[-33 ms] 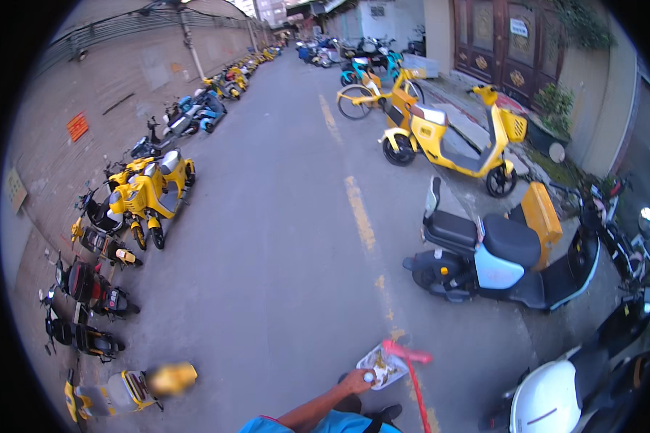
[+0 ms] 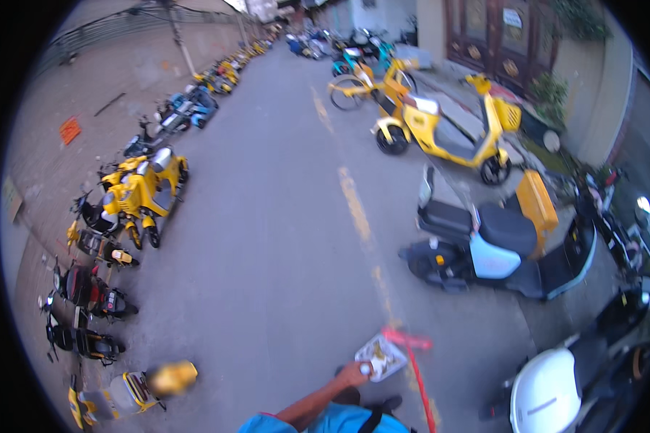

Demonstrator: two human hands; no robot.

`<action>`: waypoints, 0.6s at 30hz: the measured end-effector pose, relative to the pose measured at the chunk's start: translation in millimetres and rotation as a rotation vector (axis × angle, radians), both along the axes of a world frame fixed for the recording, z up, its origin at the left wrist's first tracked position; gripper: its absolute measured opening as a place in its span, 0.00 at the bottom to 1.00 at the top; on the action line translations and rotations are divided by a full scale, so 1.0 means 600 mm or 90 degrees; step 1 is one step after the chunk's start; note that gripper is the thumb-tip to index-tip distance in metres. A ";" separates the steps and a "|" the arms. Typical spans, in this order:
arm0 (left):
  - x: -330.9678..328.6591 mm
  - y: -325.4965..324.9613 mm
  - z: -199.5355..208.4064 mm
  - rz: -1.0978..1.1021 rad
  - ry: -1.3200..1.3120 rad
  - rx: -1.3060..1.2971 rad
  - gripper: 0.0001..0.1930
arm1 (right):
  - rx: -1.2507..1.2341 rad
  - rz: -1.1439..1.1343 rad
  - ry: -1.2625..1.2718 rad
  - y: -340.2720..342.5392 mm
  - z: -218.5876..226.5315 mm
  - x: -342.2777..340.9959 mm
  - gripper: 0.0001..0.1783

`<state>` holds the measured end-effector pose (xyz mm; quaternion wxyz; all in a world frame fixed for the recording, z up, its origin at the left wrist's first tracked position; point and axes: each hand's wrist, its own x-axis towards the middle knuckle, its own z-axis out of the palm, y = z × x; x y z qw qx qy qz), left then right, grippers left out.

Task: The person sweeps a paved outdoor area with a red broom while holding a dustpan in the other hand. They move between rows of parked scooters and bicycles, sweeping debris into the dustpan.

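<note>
My left hand (image 2: 354,374) is closed round the white handle of a white dustpan (image 2: 391,366), low over the road in front of my feet. Some brownish bits, perhaps leaves, lie in the pan. Just beyond its far edge is the pinkish-red crosswise head of a long red-handled tool (image 2: 421,386), possibly a broom; motion blurs it. Its handle runs down past the pan's right side and out of the lower edge. My right hand is out of view, so its hold on that handle cannot be seen. Blue clothing and a dark shoe show below the pan.
A grey road (image 2: 267,216) with a worn yellow line (image 2: 354,204) runs ahead. Parked along the left wall are yellow scooters (image 2: 148,189) and darker ones. At right stand a black and pale-blue scooter (image 2: 497,252), a yellow scooter (image 2: 448,133) and a white-backed scooter (image 2: 545,390).
The view has tilted and shifted slightly, so the scooters on the right sit further left and higher. My left hand and the dustpan appear a little higher in the picture, still together.
</note>
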<state>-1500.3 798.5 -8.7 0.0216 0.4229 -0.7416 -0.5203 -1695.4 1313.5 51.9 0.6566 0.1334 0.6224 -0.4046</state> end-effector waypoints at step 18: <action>-0.006 -0.037 0.072 0.106 -0.029 0.021 0.07 | 0.069 0.479 0.605 -0.392 0.066 -0.024 0.26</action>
